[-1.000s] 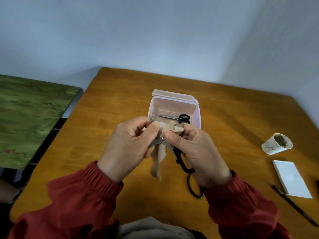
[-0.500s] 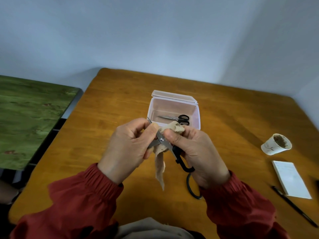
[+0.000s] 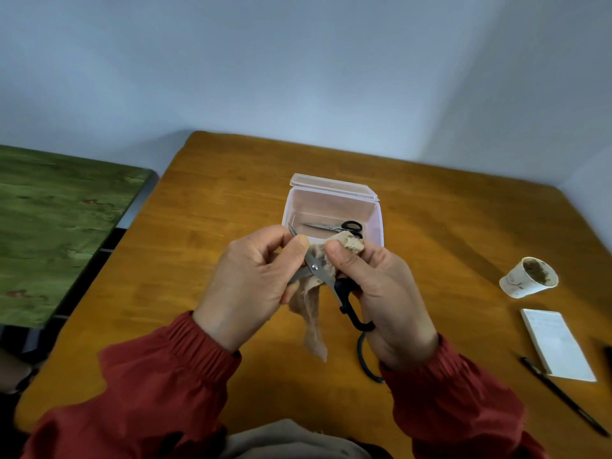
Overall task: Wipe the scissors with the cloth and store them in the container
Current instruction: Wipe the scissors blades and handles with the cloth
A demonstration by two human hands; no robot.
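Above the wooden table, my left hand [image 3: 251, 276] pinches the blades of a pair of black-handled scissors [image 3: 319, 272]. My right hand [image 3: 381, 286] grips a beige cloth [image 3: 313, 313] bunched against the blades near the pivot, and the scissor handles run under its palm. A strip of cloth hangs down between my hands. Behind them stands an open translucent container [image 3: 376, 223], lid tipped back, with a smaller pair of black-handled scissors [image 3: 334, 226] lying inside.
A paper cup [image 3: 526, 278] with brown contents lies tilted at the right. Nearer me are a white notepad [image 3: 556, 347] and a black pen [image 3: 563, 395]. A green table [image 3: 56, 226] stands to the left of the wooden table [image 3: 205, 207].
The cloth has slid along the blades, so more bare metal around the pivot shows now. Both hands stay in about the same place over the table.
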